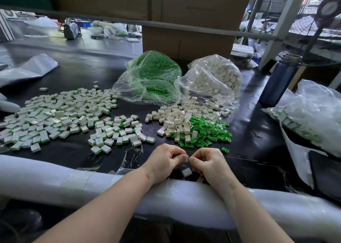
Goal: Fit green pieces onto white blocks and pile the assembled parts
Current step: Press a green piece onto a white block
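A dark worktop (77, 73) fills the view, edged on the near side by a pale padded roll (55, 176) that both forearms rest across. Behind it stand brown cardboard boxes (186, 39); no print on them can be read. To the left a wide pile of assembled parts (60, 113) spreads over the worktop, each a white block with a green strip showing along one edge. Further back two clear plastic bags sit side by side: a bag of green pieces (153, 76) on the left and a bag of white blocks (214, 76) on the right, its mouth spilling out toward the person. At the far right lies another clear bag of finished parts (304, 117), and behind it stands a dark blue bottle (280, 80) with no readable label. In front of the bags lies a heap of loose white blocks (175, 121), touching a heap of loose green pieces (208, 130) on its right.

Near the worktop's front edge the left hand (164, 161) and right hand (208, 161) meet, fingers curled. Each grip pinches the same small part (187, 158), held between the fingertips of both hands just above the worktop; it shows a green edge against white. Just below the hands a single white block (187, 172) lies on the worktop, and one stray green piece (225, 150) lies just right of the right hand.
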`<state>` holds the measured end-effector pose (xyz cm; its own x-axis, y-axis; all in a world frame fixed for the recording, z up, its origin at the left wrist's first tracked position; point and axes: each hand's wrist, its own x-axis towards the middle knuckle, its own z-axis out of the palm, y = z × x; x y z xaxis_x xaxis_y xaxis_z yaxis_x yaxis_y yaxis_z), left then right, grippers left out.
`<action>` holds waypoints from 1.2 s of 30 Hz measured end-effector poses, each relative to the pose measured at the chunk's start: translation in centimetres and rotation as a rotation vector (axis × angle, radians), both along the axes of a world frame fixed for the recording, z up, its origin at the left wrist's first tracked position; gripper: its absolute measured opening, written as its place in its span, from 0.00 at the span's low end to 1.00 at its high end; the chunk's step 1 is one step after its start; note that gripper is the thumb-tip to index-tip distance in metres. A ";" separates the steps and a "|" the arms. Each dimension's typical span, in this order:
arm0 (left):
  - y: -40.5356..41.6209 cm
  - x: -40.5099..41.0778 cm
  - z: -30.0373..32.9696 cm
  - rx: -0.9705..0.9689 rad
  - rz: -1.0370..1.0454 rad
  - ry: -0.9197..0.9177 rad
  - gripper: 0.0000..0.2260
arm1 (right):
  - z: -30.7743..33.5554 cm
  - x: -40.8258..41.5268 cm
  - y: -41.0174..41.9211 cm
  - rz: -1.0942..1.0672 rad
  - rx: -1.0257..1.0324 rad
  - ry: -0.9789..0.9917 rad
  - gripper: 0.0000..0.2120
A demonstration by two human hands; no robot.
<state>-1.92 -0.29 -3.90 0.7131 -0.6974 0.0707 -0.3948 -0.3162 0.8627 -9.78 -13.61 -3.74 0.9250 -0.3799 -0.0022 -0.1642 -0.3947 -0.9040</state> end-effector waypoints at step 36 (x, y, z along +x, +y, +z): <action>0.0 -0.1 0.4 -0.084 0.001 0.072 0.05 | -0.1 0.0 0.4 -0.083 0.173 -0.120 0.08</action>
<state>-2.04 -0.25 -3.50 0.7192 -0.6905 0.0771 -0.3303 -0.2421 0.9123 -9.74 -13.21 -3.88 0.8880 -0.4586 0.0341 -0.0770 -0.2212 -0.9722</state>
